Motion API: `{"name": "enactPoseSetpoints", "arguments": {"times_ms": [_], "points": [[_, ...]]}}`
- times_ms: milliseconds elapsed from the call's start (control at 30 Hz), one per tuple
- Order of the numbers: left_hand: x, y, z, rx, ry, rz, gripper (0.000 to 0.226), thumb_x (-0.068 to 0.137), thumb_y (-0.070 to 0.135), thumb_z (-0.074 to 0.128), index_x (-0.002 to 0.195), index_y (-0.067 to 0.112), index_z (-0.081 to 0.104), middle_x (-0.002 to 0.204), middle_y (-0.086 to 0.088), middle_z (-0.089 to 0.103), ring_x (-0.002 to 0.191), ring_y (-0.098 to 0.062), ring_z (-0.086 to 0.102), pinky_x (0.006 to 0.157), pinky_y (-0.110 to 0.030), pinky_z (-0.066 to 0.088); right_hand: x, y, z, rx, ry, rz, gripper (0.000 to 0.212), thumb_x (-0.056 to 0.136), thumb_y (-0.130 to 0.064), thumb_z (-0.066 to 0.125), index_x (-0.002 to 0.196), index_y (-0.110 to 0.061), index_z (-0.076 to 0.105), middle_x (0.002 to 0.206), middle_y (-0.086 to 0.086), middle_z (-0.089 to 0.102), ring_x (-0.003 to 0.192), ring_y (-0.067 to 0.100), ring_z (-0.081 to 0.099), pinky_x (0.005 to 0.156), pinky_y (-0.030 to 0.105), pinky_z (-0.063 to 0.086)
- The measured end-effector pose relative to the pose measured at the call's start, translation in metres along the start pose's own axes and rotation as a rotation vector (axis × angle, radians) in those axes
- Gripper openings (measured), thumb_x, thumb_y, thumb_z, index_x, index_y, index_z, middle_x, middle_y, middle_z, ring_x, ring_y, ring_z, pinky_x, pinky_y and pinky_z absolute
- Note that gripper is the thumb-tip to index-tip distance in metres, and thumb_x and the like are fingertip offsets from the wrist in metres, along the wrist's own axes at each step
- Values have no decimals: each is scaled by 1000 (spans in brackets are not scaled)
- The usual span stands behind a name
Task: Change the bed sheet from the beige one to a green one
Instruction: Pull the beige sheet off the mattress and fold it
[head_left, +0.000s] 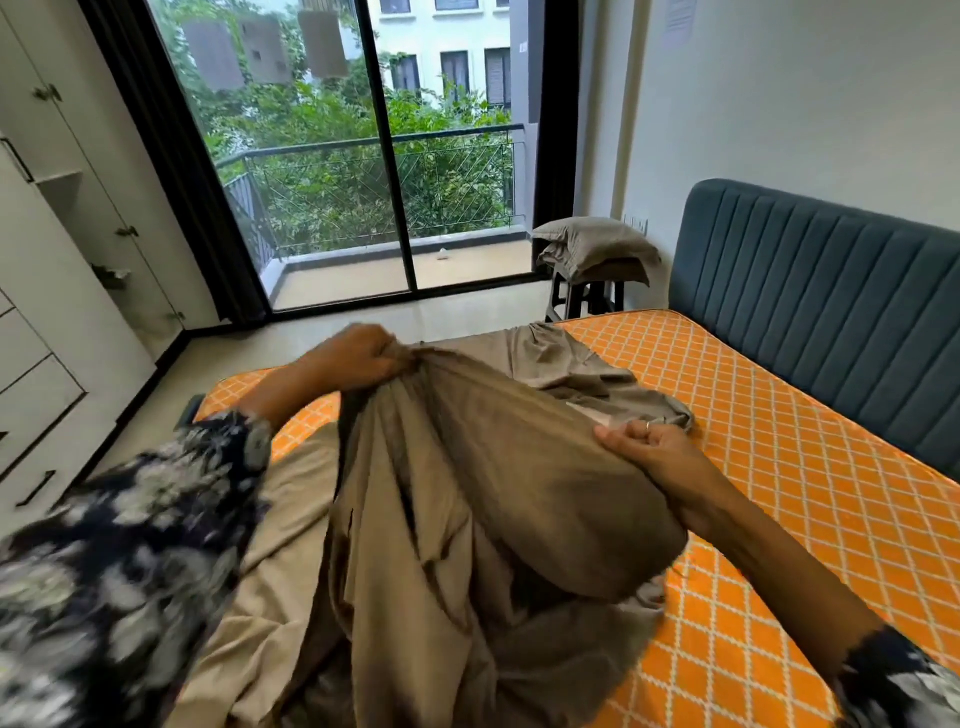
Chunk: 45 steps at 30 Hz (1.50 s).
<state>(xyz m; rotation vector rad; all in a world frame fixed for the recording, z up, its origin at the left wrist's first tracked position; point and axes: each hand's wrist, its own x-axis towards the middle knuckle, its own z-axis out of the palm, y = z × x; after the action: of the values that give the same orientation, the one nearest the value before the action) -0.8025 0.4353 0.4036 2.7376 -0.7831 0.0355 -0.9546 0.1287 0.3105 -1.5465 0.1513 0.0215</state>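
Two hands hold the beige sheet (467, 519), bunched on the orange mattress (779, 467). Left hand (358, 358), grip clenched on a gathered edge, is lifted at the far end; right hand (649, 447) pinches a fold lower and nearer the headboard (831, 291). Sheet's long axis runs from the left grip down toward the body. Most cloth hangs below both grips. Judgement: sheet nearly stripped; gathering inward comes next.

Pillows (597, 249) on stool (584, 299) beside blue headboard (810, 291)
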Motion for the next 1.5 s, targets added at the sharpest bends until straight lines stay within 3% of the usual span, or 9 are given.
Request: {"name": "enactPoseSetpoints", "arguments": {"times_ms": [167,333,467,600,700,833,967,1133,1500], "points": [[56,19,9,83,37,-124,51,79,55,67,95,7,65,89,-10,61,93,-25,59,70,-29,36,19,-9,-12,156,138,35,30,84,-32,67,94,-4,69,89,13,74,79,26,69,69,34,56],[-5,6,45,148,-23,-339,68,69,62,71,105,6,61,101,-10,62,95,-28,57,71,-32,39,15,35,-39,410,258,296,25,89,-20,63,110,-7,64,78,10,73,71,25,65,52,30,57],[-94,-12,97,102,-166,-571,88,63,81,60,107,6,64,104,-17,66,95,-27,63,74,-32,47,-5,98,-33,371,15,596,91,28,-21,97,112,2,68,103,21,69,69,29,70,54,35,59],[-175,9,154,-25,-317,-759,46,86,45,65,58,17,40,58,1,42,52,-10,41,41,-20,22,-27,140,1,212,-43,731,28,84,-3,59,111,3,64,101,23,68,72,30,65,69,38,54],[-223,48,195,-343,-236,-768,40,89,31,65,58,20,42,54,6,38,46,-2,39,45,-19,26,-50,155,31,113,-219,831,11,86,0,57,80,-5,65,66,16,65,49,24,63,47,29,49],[-257,109,221,-937,-15,-808,24,85,21,72,65,16,59,56,3,49,51,-3,43,54,-26,33,-77,144,69,86,-325,754,6,88,1,61,94,-3,62,78,16,69,73,29,67,63,36,53],[-262,140,224,-1197,139,-877,13,84,11,71,96,8,71,82,-6,70,77,-13,63,68,-28,49,-96,123,94,33,-444,600,15,88,10,56,101,4,61,99,23,69,93,35,68,84,47,55],[-258,146,229,-1153,262,-914,19,86,16,70,102,5,72,91,-10,71,84,-16,62,73,-31,47,-110,115,104,-38,-423,498,26,87,13,56,71,-6,46,58,9,49,38,6,49,40,17,41],[-260,156,221,-902,203,-824,48,88,44,47,66,6,65,53,-1,56,52,-13,47,57,-31,36,-146,116,113,-10,-247,245,4,85,3,64,87,4,62,66,10,61,63,16,59,59,24,51]]}}
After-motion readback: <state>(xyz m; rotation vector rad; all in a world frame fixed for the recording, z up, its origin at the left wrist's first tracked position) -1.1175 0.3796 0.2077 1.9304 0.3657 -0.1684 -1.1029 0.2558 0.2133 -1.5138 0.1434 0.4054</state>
